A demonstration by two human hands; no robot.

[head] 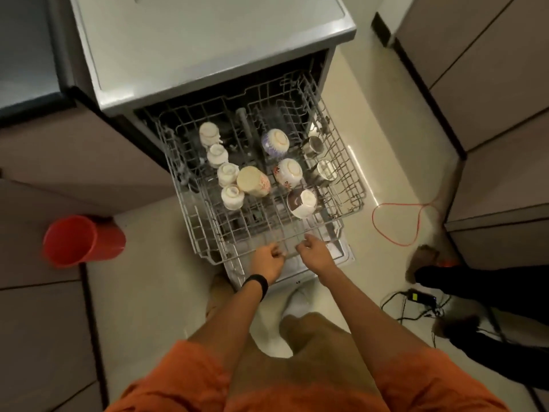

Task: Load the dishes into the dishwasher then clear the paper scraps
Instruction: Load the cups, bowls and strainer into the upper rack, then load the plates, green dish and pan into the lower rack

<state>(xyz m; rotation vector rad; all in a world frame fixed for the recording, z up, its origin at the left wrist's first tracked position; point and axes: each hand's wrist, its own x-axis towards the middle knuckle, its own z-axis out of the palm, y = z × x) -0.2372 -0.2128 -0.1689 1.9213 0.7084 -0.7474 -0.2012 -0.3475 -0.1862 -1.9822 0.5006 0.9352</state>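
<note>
The grey wire dishwasher rack stands pulled out over the lowered dishwasher door, and both hands meet its front rail. The left hand and the right hand each show a curled grip that appears to close round the front wire, though blur hides the fingertips.

The rack is stiff and rolls on runners, but its load looks heavy and breakable. It holds four small white ceramic cups in a column, a cream tumbler with red print lying on its side, a blue-patterned bowl, a red-flowered bowl, a white bowl with a dark inside and two shiny steel cups. The crockery is hard and slippery and sits loose among the tines, so a jerk would likely set the pieces knocking together. The tumbler looks the likeliest to roll. The front rail, taken near the middle with both hands, seems the right hold for an even, straight push.

Around the machine, a red plastic bucket stands on the floor to the left. To the right, a looped orange cable and a black power adapter lie beside another person's dark-trousered legs. None of these blocks the rack's path, but the cables could catch a foot. No paper scraps are in view.
</note>
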